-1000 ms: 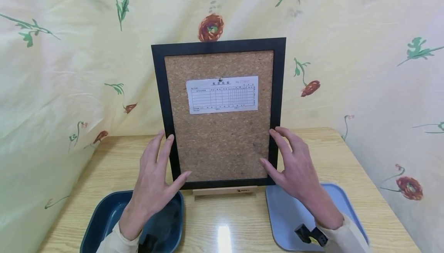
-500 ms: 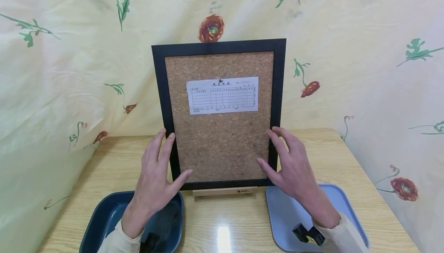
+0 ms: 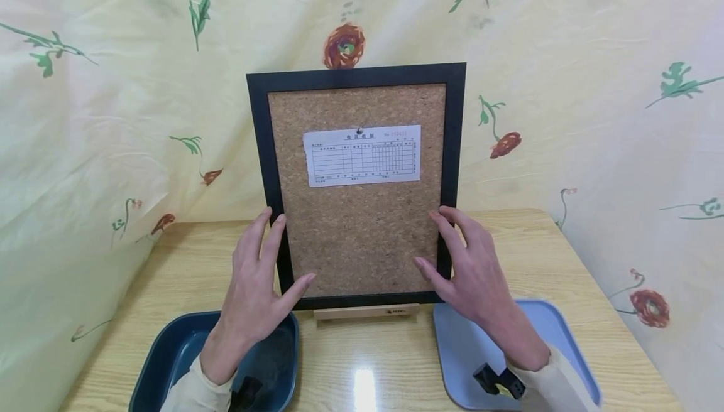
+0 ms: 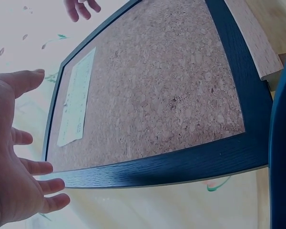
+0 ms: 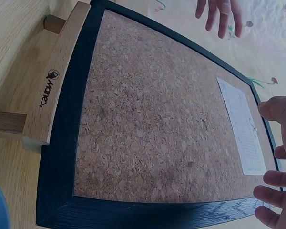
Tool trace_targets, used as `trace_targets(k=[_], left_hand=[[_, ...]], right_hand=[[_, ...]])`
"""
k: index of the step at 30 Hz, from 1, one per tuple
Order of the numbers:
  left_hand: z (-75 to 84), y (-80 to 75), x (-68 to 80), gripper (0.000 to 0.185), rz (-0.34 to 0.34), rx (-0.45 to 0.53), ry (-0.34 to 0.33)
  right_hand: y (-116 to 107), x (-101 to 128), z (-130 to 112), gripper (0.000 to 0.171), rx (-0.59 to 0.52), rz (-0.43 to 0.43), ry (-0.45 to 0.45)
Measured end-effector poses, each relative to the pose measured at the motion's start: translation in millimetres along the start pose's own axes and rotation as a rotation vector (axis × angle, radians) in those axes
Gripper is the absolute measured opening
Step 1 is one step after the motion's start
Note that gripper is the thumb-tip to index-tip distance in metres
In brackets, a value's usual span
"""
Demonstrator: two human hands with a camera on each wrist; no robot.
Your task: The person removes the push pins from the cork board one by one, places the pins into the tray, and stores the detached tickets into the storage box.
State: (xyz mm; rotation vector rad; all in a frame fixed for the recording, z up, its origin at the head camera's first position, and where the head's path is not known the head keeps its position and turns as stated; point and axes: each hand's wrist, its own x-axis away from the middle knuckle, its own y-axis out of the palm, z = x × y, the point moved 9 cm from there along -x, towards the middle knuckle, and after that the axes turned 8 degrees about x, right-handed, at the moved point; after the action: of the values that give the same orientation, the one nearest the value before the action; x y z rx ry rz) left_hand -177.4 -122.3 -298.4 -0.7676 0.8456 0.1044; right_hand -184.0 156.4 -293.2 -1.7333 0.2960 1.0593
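Sitting nearest on the wood-grain surface (image 3: 328,362) are a dark blue tray (image 3: 170,349) at left and a light blue tray (image 3: 545,321) at right. Over them, the left hand (image 3: 254,286) and right hand (image 3: 472,280), fingers spread, gripping nothing, flank a black-framed corkboard (image 3: 362,236); contact is unclear. It rests on a wooden stand (image 3: 367,313), a printed slip (image 3: 364,157) pinned on, flowered cloth (image 3: 537,54) beyond.
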Motion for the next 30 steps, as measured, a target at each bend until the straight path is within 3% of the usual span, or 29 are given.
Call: trace_targets(k=[30], left_hand=[[4.9, 4.1, -11.0, 0.088, 0.004, 0.002, 0.024]], right_hand=[[3.8, -10.5, -6.6, 0.074, -0.005, -0.024, 0.012]])
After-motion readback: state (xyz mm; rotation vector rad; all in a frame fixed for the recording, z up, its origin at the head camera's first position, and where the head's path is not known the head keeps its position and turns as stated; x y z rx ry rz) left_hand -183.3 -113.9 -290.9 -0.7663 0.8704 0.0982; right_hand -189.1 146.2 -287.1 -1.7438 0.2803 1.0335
